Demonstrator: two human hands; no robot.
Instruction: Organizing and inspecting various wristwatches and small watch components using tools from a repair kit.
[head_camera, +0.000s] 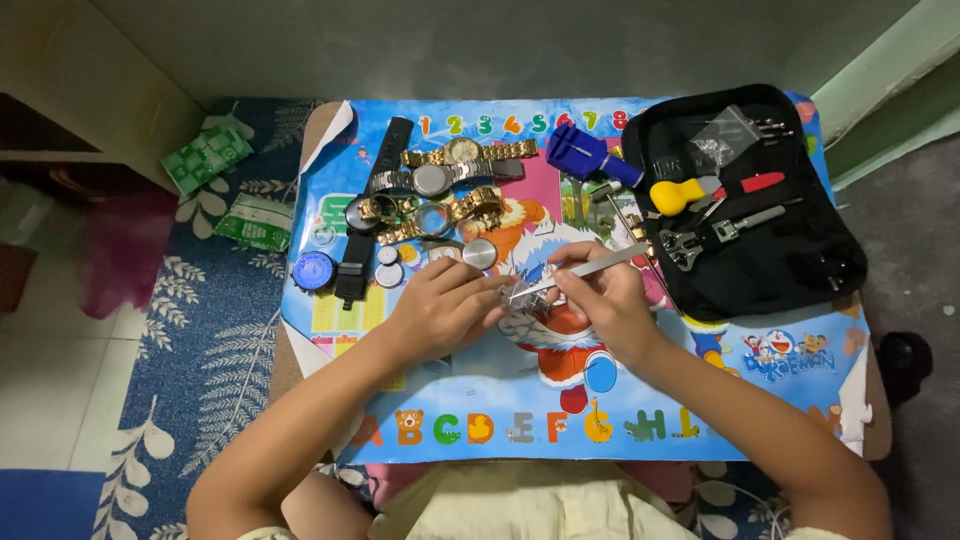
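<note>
A low table is covered by a bright blue cartoon play mat (480, 385) printed with coloured letters and numerals. At the far right of the mat lies an open black fabric tool case (800, 215) holding a yellow-handled tool (675, 195), a red-handled tool (755, 183) and silver metal pliers (715, 237). At far left of centre sits a cluster of gold and silver metal wristwatches (445, 190), with a black watch strap (370, 215) beside them and a blue plastic link-remover block (585, 155) to their right. A round blue disc (312, 270) lies at the left edge. In the middle, the left hand (440, 305) is closed around a small silver watch piece (522, 297), mostly hidden by fingers. The right hand (605, 295) pinches slim silver metal tweezers (585, 270), whose tip touches that piece.
</note>
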